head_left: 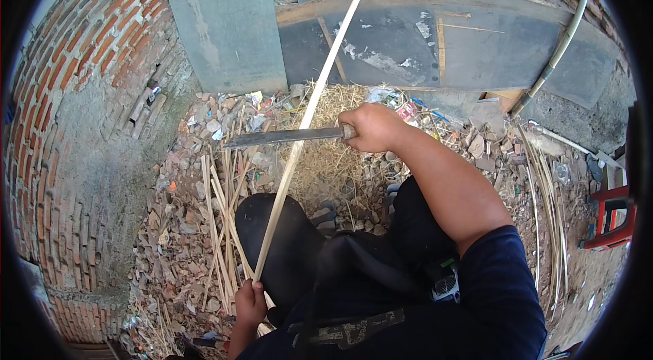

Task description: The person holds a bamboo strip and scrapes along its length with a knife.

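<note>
My right hand [376, 127] is closed round the wooden handle of a long-bladed knife [289, 136], a machete by its look. Its dark blade points left and crosses over a long pale strip, which looks like split bamboo [317, 93]. The strip slants from my lap up toward the far boards. Low on the left, my left hand [250, 302] grips the strip's near end. Part of the strip passes over my left knee, which is covered in dark cloth. Where the blade lies across the strip, I cannot tell whether they touch.
More pale strips [219, 224] lie in a loose bundle left of my legs, and others [548, 203] lie at the right. Pale shavings [333, 112] cover the rubble ahead. A brick wall [61, 129] stands left, grey boards [228, 27] at the back, a red plastic stool [607, 220] at far right.
</note>
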`<move>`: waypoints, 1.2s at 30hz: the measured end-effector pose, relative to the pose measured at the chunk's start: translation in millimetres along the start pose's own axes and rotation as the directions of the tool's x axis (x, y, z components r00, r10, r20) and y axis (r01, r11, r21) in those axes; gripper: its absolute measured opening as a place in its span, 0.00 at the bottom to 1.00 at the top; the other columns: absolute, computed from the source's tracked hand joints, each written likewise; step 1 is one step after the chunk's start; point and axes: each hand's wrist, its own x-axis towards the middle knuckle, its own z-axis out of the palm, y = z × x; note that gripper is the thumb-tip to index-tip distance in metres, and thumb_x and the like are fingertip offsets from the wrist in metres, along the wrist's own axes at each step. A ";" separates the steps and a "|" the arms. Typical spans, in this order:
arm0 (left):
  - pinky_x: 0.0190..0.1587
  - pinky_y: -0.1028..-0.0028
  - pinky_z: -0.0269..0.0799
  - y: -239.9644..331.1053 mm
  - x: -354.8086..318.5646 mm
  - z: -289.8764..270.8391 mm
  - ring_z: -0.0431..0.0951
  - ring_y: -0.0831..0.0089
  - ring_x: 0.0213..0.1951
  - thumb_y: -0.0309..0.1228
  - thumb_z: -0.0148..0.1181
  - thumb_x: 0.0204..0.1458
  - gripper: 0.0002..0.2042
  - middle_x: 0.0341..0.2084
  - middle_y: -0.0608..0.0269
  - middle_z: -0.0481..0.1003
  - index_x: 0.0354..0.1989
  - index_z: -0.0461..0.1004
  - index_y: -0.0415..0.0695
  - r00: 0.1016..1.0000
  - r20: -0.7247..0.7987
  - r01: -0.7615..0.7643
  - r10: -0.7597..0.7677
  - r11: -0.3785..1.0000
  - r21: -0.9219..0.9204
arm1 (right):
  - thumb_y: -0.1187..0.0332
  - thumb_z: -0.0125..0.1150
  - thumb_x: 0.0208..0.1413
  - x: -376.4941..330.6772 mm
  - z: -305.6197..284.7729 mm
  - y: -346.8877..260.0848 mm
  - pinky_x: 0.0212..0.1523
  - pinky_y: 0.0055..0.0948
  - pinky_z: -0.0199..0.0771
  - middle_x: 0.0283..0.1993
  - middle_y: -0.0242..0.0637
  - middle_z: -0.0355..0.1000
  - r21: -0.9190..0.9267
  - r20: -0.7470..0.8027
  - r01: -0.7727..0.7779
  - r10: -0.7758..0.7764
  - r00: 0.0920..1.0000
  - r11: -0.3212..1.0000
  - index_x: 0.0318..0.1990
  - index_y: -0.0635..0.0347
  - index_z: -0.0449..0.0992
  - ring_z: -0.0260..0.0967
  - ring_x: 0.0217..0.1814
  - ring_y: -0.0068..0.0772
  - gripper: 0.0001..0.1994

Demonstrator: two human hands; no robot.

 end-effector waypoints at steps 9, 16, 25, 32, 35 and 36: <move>0.25 0.54 0.67 3.1 -5.2 0.3 0.76 0.40 0.22 0.38 0.48 0.67 0.17 0.16 0.44 0.71 0.29 0.68 0.36 0.998 -0.045 0.036 -0.031 0.992 0.117 | 0.64 0.66 0.46 -0.7 -5.3 -22.5 0.43 0.50 0.78 0.33 0.43 0.79 -0.125 0.057 0.090 -0.083 0.995 0.988 0.39 0.53 0.77 0.79 0.41 0.51 0.12; 0.26 0.51 0.67 3.5 -8.2 6.4 0.75 0.38 0.23 0.36 0.50 0.66 0.15 0.16 0.42 0.71 0.31 0.70 0.36 0.996 -0.088 0.052 -0.034 0.978 0.204 | 0.63 0.66 0.47 1.5 -3.5 -14.1 0.43 0.49 0.79 0.33 0.42 0.79 -0.116 0.030 0.040 -0.037 0.999 0.992 0.40 0.53 0.77 0.79 0.41 0.50 0.12; 0.28 0.50 0.70 -11.3 -18.3 20.5 0.76 0.40 0.25 0.32 0.54 0.62 0.09 0.20 0.42 0.74 0.35 0.73 0.37 0.980 -0.197 0.031 0.033 0.949 0.313 | 0.64 0.64 0.48 0.8 -16.8 -29.2 0.45 0.49 0.79 0.37 0.44 0.79 -0.144 0.082 -0.055 0.068 0.994 0.988 0.42 0.54 0.77 0.79 0.44 0.50 0.13; 0.29 0.50 0.72 -13.0 -17.7 24.1 0.78 0.40 0.26 0.32 0.56 0.60 0.09 0.22 0.42 0.76 0.37 0.74 0.38 0.975 -0.220 0.084 -0.006 0.933 0.350 | 0.66 0.62 0.49 1.5 -9.6 -39.3 0.46 0.48 0.79 0.37 0.44 0.79 -0.114 0.114 -0.073 0.086 0.990 0.991 0.42 0.55 0.78 0.78 0.45 0.50 0.12; 0.29 0.50 0.72 -14.0 -19.4 24.0 0.78 0.41 0.26 0.33 0.56 0.60 0.09 0.22 0.43 0.76 0.37 0.74 0.39 0.970 -0.243 0.062 0.034 0.923 0.380 | 0.66 0.61 0.49 2.6 -16.2 -40.8 0.47 0.48 0.79 0.37 0.45 0.79 -0.126 0.140 -0.099 0.117 0.983 0.987 0.41 0.56 0.78 0.78 0.45 0.50 0.12; 0.29 0.50 0.72 -11.1 -16.7 25.8 0.77 0.41 0.26 0.33 0.56 0.60 0.09 0.22 0.43 0.76 0.37 0.74 0.39 0.969 -0.241 0.046 0.054 0.920 0.390 | 0.66 0.62 0.49 4.7 -14.2 -22.8 0.48 0.48 0.79 0.38 0.46 0.79 -0.070 0.063 -0.168 0.173 0.983 0.983 0.42 0.56 0.78 0.78 0.45 0.50 0.12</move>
